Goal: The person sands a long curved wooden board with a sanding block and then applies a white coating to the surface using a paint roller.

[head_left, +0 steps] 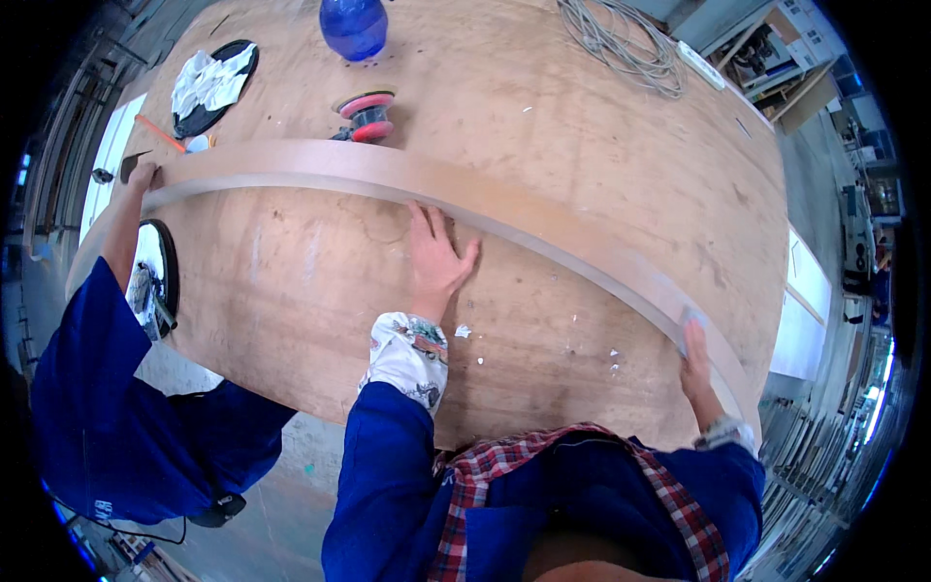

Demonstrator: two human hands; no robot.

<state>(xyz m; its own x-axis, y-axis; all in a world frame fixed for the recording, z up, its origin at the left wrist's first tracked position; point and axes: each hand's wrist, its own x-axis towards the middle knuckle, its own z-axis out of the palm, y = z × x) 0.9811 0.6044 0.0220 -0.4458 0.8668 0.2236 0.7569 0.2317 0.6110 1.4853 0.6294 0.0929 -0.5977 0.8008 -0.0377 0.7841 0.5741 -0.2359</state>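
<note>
A long curved wooden strip (427, 179) arcs across the table, its pale near edge facing me. My left hand (441, 260) is open, fingers spread, the fingertips touching that near edge around the middle. Toward the strip's right end my right hand (695, 364) rests on its upper face. Under the right fingertips is a small grey pad (692, 316), partly hidden by the fingers. At the strip's left end a co-worker's hand (144, 177) is beside a dark flat piece (130, 167).
Beyond the strip are a red round sander (369, 116), a blue glass-like container (354, 27), a black dish with white cloth (215, 82) and coiled grey cable (626, 48). An orange-handled tool (160, 133) lies left. Another black dish (167, 276) sits by the co-worker's blue sleeve (92, 330).
</note>
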